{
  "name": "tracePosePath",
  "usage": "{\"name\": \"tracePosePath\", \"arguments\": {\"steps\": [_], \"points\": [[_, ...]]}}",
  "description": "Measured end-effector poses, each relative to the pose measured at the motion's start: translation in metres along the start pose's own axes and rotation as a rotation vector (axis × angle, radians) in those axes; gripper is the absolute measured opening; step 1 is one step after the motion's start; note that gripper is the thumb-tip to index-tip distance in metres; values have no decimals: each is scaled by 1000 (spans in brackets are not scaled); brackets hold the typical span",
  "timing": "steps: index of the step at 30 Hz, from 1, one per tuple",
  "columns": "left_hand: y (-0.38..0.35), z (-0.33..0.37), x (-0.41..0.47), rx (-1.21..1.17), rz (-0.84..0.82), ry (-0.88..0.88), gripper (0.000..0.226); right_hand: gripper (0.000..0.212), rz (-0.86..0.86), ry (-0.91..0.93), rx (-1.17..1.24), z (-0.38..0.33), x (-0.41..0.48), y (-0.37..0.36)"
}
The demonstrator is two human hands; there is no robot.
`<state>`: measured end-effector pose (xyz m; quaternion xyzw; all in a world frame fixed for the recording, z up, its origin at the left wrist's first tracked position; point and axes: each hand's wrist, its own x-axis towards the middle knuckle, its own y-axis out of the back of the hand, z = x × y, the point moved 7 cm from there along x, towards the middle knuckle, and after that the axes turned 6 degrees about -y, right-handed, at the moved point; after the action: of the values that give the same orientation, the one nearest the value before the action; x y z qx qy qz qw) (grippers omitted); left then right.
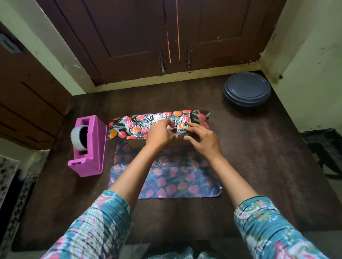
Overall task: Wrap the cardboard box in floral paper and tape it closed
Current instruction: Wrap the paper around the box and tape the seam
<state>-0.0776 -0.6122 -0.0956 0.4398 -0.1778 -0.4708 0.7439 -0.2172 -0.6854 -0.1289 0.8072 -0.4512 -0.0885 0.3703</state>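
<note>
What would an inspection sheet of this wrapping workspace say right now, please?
Surface: dark brown table, wood showing around the work.
Job's things: floral paper folded over the top of the cardboard box, its near part flat on the table; pink tape dispenser to the left, roll loaded.
Clutter: stack of dark plates at the far right corner.
Fingers: left hand and right hand both press the paper on the box top.
Cables: nothing seen.
Surroundings: brown cabinet doors behind; pale walls beside.
</note>
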Motion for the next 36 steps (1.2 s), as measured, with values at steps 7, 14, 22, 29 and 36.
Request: {"name": "tracePosePath", "arguments": {"steps": [7,14,22,29,36], "points": [[3,4,-1,102,49,-15,39,38,15,96,-137,-2,-1,-4],[11,11,0,344,81,-87,44,35,27,134,-153,-5,-1,0],[21,-1,-1,677,98,-199,47,35,16,146,-131,-5,-3,-1],[11,7,0,275,-1,-376,23,35,11,126,-133,-2,-3,-3],[7,2,15,-33,-190,-315,24,38,-2,128,-139,-4,-4,-3]]}}
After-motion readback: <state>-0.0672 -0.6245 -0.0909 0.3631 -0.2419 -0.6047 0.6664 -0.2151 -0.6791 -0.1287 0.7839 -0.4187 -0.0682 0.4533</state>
